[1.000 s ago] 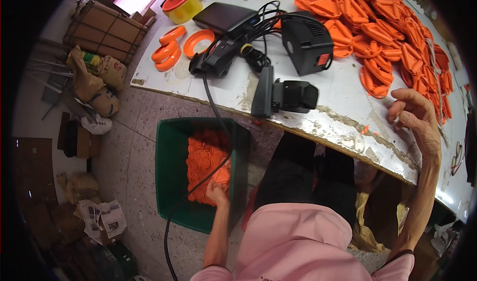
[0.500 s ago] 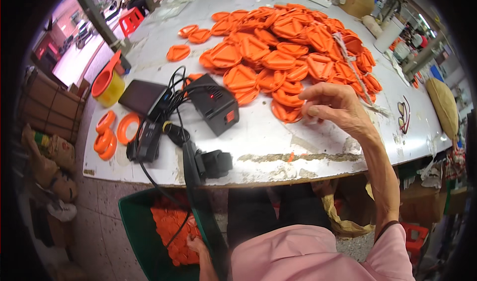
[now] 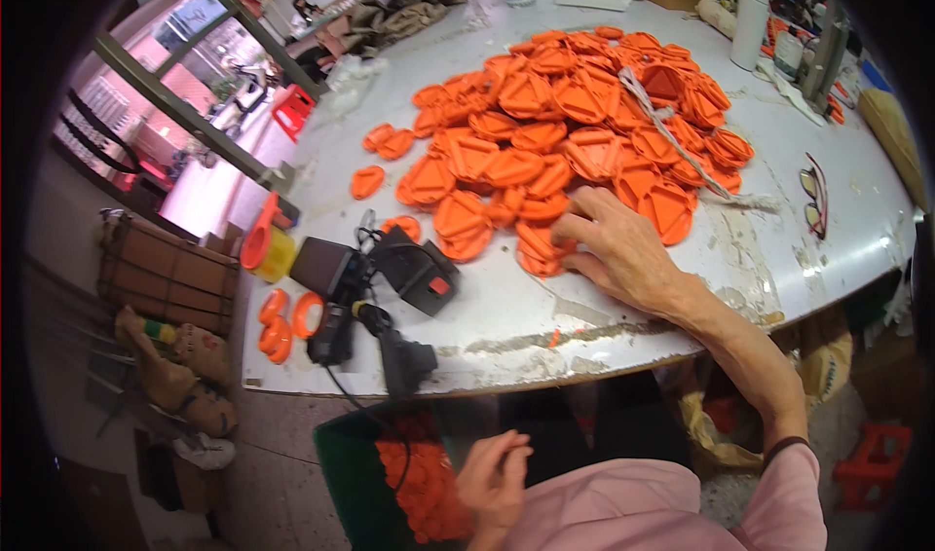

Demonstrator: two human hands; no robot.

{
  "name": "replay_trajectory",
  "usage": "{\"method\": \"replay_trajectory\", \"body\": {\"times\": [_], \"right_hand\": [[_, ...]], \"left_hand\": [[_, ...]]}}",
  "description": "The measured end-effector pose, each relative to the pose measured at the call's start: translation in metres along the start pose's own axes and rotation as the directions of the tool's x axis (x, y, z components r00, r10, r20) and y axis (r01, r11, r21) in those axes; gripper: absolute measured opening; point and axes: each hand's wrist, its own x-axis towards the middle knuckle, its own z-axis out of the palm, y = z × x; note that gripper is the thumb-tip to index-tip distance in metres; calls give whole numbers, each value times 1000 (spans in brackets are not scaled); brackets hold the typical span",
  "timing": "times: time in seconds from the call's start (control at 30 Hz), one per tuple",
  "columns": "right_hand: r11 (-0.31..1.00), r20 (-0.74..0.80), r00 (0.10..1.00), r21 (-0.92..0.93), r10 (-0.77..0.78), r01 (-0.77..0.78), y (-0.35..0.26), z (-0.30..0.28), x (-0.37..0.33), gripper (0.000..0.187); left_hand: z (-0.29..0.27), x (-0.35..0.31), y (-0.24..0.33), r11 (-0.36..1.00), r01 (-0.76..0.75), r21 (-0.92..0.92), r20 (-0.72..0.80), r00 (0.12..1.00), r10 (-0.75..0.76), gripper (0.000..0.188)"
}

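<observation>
A big heap of round orange plastic discs (image 3: 516,166) with raised triangular shapes lies on the white table. At the heap's near edge, my right hand (image 3: 623,249) has its thumb and fingers closed on an orange disc (image 3: 539,244). My left hand (image 3: 492,483) is below the table's front edge, beside a green bin (image 3: 341,468). Its fingertips are pressed together; whatever they may hold is too small to make out. More orange pieces (image 3: 429,488) fill the bin.
Left of the heap are black power adapters (image 3: 414,274) with tangled cables, orange rings (image 3: 276,327) and a yellow cup (image 3: 276,257). A pale cord (image 3: 662,123) lies over the heap. Eyeglasses (image 3: 816,196) rest at the right. A red stool (image 3: 874,463) stands on the floor.
My left hand has come up out of the bin toward my body. My right hand has moved onto a disc at the heap's near edge. The view has shifted.
</observation>
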Motion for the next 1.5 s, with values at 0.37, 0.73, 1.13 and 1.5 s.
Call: {"method": "replay_trajectory", "body": {"times": [0.37,0.73,1.13,1.5], "right_hand": [[995,-5,995,8,-104,104,9,-9,-11,27],[996,106,994,84,7,-16,8,-8,-10,34],[945,179,980,294,92,-142,3,-13,-7,29],[768,264,964,615,12,-178,-10,-19,-2,23]], "left_hand": [[57,92,43,950,-298,90,121,950,287,30],[61,97,27,996,-93,-8,138,986,93,29],[56,112,37,919,261,-296,258,948,-186,51],[55,114,26,852,208,-480,174,975,-140,51]]}}
